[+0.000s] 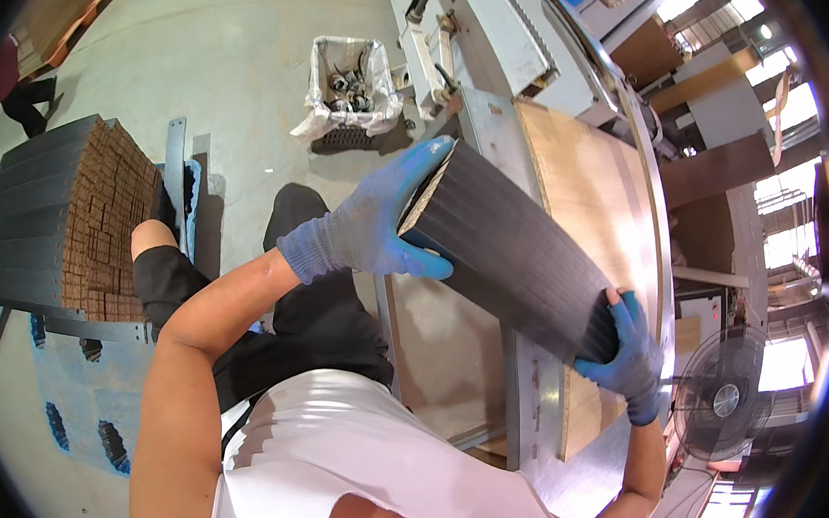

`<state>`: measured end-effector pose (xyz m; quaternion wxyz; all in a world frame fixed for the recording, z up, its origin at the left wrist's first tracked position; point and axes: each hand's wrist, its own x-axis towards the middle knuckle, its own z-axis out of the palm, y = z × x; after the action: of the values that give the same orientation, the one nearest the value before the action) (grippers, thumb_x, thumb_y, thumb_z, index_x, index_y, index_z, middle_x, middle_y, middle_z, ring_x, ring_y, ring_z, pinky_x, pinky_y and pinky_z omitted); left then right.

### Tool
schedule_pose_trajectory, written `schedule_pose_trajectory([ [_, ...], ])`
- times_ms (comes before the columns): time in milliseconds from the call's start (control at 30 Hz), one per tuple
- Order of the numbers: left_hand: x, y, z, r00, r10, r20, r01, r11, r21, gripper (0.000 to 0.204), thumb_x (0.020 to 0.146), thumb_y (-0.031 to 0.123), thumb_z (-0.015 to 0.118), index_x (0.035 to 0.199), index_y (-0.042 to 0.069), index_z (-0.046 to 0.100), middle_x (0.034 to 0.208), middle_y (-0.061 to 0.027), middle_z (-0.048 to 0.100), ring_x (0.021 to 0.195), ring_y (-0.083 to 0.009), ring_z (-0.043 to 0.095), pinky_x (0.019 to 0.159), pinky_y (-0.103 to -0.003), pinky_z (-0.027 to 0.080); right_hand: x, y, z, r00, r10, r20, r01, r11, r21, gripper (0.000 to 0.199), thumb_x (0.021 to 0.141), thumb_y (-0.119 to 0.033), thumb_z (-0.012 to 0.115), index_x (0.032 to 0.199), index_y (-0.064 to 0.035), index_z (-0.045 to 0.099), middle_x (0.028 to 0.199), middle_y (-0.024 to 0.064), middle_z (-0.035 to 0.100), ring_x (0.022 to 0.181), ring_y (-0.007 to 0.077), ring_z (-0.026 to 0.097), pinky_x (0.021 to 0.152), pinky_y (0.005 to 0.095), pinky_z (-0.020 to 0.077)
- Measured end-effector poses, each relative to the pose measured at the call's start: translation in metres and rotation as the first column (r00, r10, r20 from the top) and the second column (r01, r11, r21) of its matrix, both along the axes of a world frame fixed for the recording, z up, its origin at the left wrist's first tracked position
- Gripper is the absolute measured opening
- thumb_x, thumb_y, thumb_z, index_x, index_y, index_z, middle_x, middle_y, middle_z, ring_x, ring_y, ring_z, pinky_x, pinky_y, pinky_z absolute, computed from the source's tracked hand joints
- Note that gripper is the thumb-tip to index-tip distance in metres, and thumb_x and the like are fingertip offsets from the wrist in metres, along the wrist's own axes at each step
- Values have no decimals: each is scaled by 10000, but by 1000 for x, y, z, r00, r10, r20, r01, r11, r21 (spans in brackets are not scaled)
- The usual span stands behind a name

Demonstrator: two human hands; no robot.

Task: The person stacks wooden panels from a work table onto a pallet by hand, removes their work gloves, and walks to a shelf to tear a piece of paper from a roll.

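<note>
Black strips (pixel 514 253) sit bundled between left grip (pixel 379 225) and right grip (pixel 631 355).

Left hand (pixel 372 225), blue-gloved, grips in a wide spread, its elbow (pixel 191 325) bent outward; right hand (pixel 633 348), likewise gloved, grips well apart from it, its forearm (pixel 644 463) bare

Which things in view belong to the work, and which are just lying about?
In the work, it seems:
dark strip bundle, gripped by the left hand and right hand
stack of similar strips at left

Apparently just lying about:
white-lined basket
black fan at right
</note>
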<state>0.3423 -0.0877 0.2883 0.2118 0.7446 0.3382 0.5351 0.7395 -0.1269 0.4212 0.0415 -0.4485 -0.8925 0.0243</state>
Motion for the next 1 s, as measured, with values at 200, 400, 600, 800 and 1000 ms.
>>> schedule_pose_trajectory([
  [200, -65, -3, 36, 998, -61, 10, 61, 991, -115, 1090, 559, 277, 894, 1440, -31, 331, 1415, -178, 452, 1293, -249, 452, 1088, -356, 340, -63, -17, 9, 993, -88, -80, 94, 993, 67, 942, 473, -233, 850, 1316, -27, 483, 1175, 223, 494, 1074, 402, 513, 924, 450, 436],
  [400, -147, -39, 93, 918, 31, 396, 6, 996, -92, 759, 743, 270, 767, 1364, -39, 459, 1280, -117, 577, 1134, -189, 569, 991, -327, 439, -145, -12, 40, 949, 189, -253, -172, 981, 87, 895, 549, -240, 841, 1343, -68, 464, 1081, 161, 485, 987, 364, 518, 881, 415, 433],
  [600, -126, -91, 62, 231, -184, 956, 25, 983, 183, 557, 937, 329, 590, 1354, -13, 453, 1272, -108, 567, 1139, -218, 558, 991, -356, 436, -266, 2, 49, 852, 290, -437, -291, 954, 65, 832, 615, -328, 802, 1337, -62, 483, 1006, 124, 535, 956, 299, 540, 867, 379, 445],
  [800, -70, -82, 4, 212, -178, 961, 12, 984, 180, 579, 946, 386, 578, 1360, 4, 444, 1287, -117, 544, 1182, -231, 519, 1049, -376, 375, -402, 0, 41, 765, 123, -632, -408, 852, -329, 771, 628, -218, 834, 1304, -23, 517, 1040, 76, 646, 920, 137, 590, 817, 295, 496],
  [1000, -161, -144, -18, 142, 98, 985, -327, 944, -46, 534, 916, 200, 647, 1359, -12, 438, 1270, -95, 558, 1129, -177, 552, 970, -309, 445, -519, -17, -30, 734, 216, -643, -567, 716, -407, 734, 688, -180, 834, 1312, 27, 508, 935, 41, 610, 830, 86, 552, 767, 233, 482],
])
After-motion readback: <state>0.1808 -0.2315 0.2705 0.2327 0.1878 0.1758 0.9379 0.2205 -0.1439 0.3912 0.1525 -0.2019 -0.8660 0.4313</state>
